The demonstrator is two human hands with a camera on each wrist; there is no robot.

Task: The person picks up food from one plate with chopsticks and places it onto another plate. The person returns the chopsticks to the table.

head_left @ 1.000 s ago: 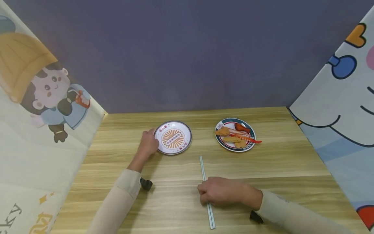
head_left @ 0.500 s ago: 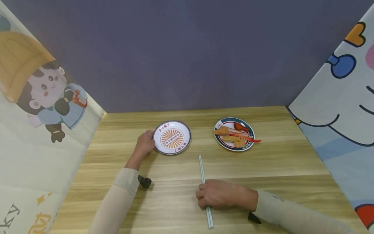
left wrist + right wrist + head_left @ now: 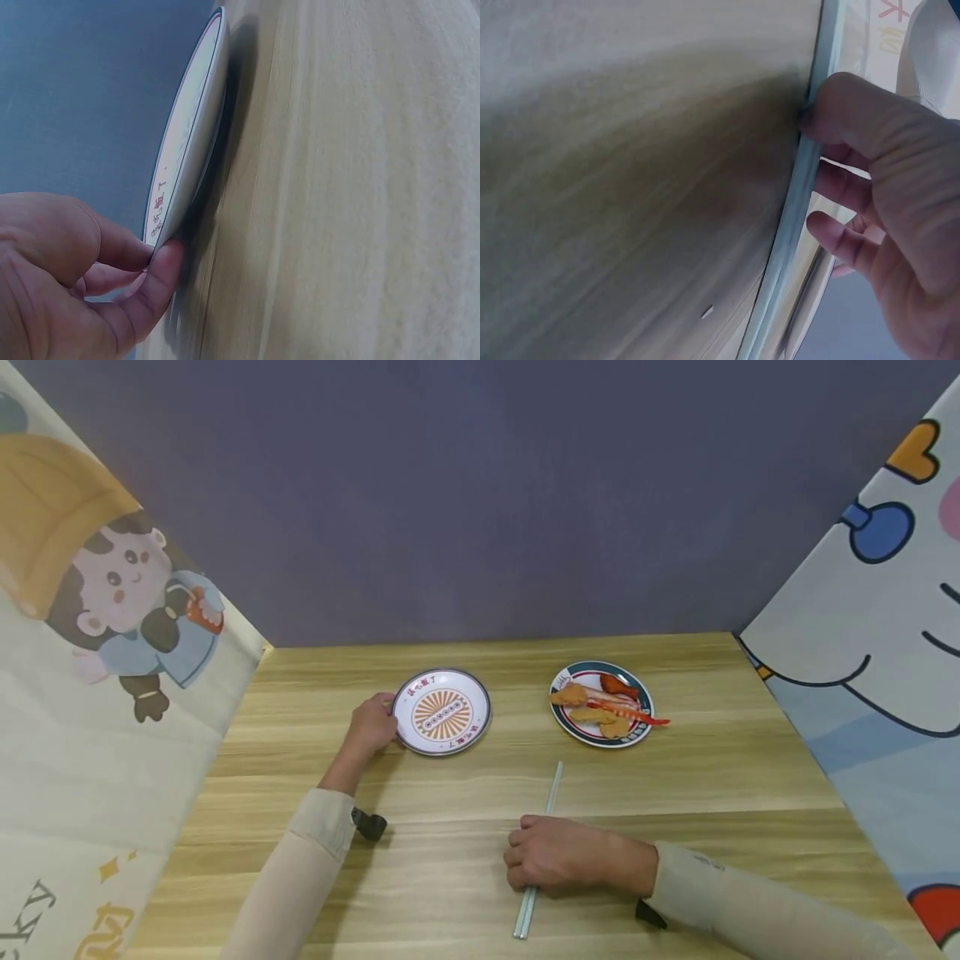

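A white plate with an orange sunburst print lies at the left centre of the table. My left hand pinches its left rim between thumb and fingers; in the left wrist view the plate looks slightly raised at that side. Nearer the front, my right hand holds a pair of pale blue-green chopsticks around their middle, side by side. The right wrist view has the chopsticks against the thumb and fingertips, just over the wood. Part of them is hidden under the hand in the head view.
A green-rimmed plate stands at the back right, bearing a drumstick, brown fried pieces and a red-orange strip overhanging the rim. A dark wall closes the back; printed panels flank the wooden table.
The far end of the chopsticks has swung right and the near end left, turning in my right hand. My left hand and its plate shifted slightly left early on, then stayed put.
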